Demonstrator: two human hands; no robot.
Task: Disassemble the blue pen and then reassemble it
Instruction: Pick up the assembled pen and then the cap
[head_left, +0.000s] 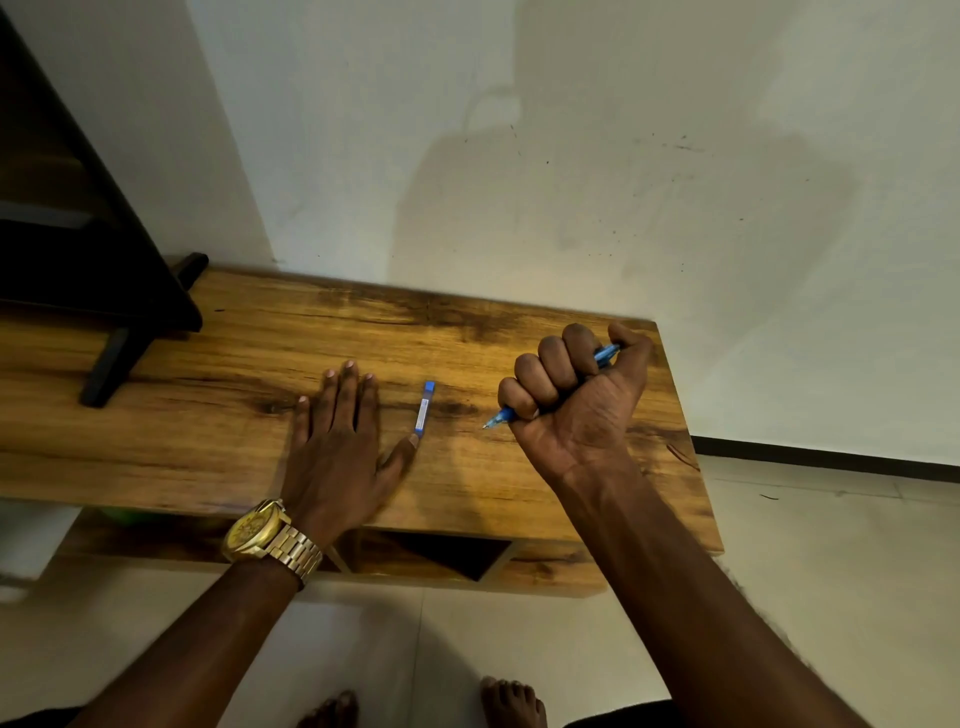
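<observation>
My right hand (576, 400) is closed in a fist around the blue pen body (500, 415). Its bare tip sticks out to the lower left and its rear end pokes out past my thumb. The pen cap (423, 408), clear with a blue end, lies on the wooden table (208, 415) between my hands. My left hand (337, 441) rests flat on the table, fingers spread, holding nothing. Its thumb tip touches the near end of the cap.
A dark stand with a black foot (111, 364) occupies the table's back left. A white wall rises just behind the table. The table's right edge is close to my right hand. A tiled floor and my bare feet (511, 701) lie below.
</observation>
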